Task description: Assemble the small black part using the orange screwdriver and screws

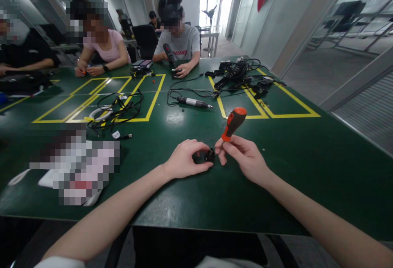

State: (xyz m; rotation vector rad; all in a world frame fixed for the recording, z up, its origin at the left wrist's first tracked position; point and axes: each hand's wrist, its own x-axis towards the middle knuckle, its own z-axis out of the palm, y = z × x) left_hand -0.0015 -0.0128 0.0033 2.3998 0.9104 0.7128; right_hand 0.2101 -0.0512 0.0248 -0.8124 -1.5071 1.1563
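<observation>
My right hand (pixel 245 159) grips a screwdriver (pixel 234 122) low on its orange and dark grey handle, which leans up and to the right. Its shaft is hidden behind my fingers. Just left of it, my left hand (pixel 187 159) curls thumb and fingers around a small black round part (pixel 210 156) at the green tabletop. A metallic rim shows at the top of that part. The fingertips of both hands are close together, on either side of the part.
Beyond my hands lies a silver and black electric screwdriver (pixel 195 102) with its cord. Tangled black cables (pixel 238 73) lie at the back right, more cables (pixel 115 110) to the left. A blurred-out item (pixel 89 170) is at near left. Co-workers sit across the green table (pixel 307 170).
</observation>
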